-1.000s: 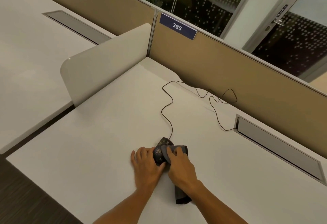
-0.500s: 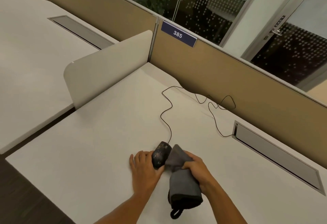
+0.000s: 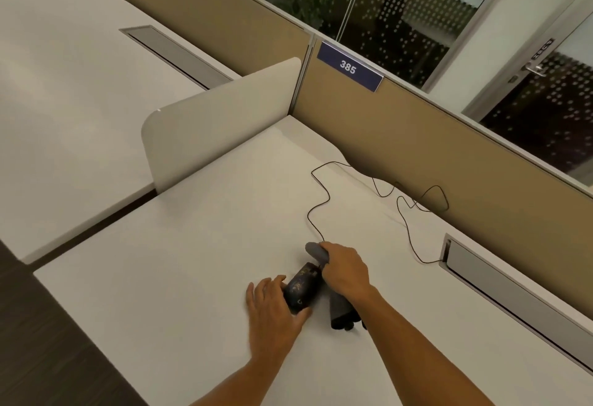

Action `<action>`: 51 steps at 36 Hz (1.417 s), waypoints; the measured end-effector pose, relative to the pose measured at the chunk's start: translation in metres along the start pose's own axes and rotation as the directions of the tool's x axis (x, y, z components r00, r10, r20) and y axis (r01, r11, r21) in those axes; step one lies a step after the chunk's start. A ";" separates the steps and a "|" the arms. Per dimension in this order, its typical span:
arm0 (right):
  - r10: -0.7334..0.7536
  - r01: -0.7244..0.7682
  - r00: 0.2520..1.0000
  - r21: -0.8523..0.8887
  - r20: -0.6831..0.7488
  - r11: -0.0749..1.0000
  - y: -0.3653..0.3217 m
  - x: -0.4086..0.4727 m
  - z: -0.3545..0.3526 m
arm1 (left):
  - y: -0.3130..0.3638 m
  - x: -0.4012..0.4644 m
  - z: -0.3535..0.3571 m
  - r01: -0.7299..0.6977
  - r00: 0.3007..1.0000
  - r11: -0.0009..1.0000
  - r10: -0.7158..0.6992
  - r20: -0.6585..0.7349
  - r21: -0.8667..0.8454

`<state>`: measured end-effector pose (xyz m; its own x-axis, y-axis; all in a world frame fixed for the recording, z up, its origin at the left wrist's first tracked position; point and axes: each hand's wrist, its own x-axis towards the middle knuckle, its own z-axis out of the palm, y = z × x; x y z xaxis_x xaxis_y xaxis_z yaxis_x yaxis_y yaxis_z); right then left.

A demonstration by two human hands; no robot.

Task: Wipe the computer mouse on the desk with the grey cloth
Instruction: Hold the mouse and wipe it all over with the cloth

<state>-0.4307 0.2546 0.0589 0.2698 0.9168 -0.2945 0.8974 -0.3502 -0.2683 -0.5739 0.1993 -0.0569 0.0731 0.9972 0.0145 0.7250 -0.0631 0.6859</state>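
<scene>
A black wired computer mouse (image 3: 302,288) lies on the white desk (image 3: 192,261), slightly below the middle of the view. My left hand (image 3: 272,312) grips its near end and left side, thumb under the rear. My right hand (image 3: 345,269) is closed on the grey cloth (image 3: 317,251) and presses it over the far front end of the mouse. The rest of the cloth (image 3: 340,312) hangs down under my right wrist onto the desk. The mouse's front is hidden by cloth and hand.
The mouse's thin black cable (image 3: 316,209) loops across the desk toward the tan partition (image 3: 417,148) behind. A grey cable tray lid (image 3: 513,293) is set into the desk at right. A white side divider (image 3: 218,123) stands at left. The desk's near-left edge drops to dark floor.
My right hand has moved with the cloth from the mouse's right side to its far front end. My left hand has stayed on the mouse.
</scene>
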 end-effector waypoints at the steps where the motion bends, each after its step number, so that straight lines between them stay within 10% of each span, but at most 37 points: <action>1: 0.001 -0.001 1.000 -0.007 0.015 1.000 -0.003 0.001 0.003 | 0.000 0.000 0.000 0.006 1.000 1.000 -0.006 -0.008 -0.022; 51: -0.449 0.464 0.884 -0.124 0.130 0.877 0.022 -0.049 0.046 | 0.003 0.000 -0.001 0.049 0.997 0.999 -0.050 0.060 0.018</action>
<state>-0.4399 0.1933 0.0250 -0.2098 0.9429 -0.2586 0.9557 0.1419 -0.2580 -0.5726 0.1991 -0.0543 0.0773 0.9950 -0.0637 0.7397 -0.0144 0.6728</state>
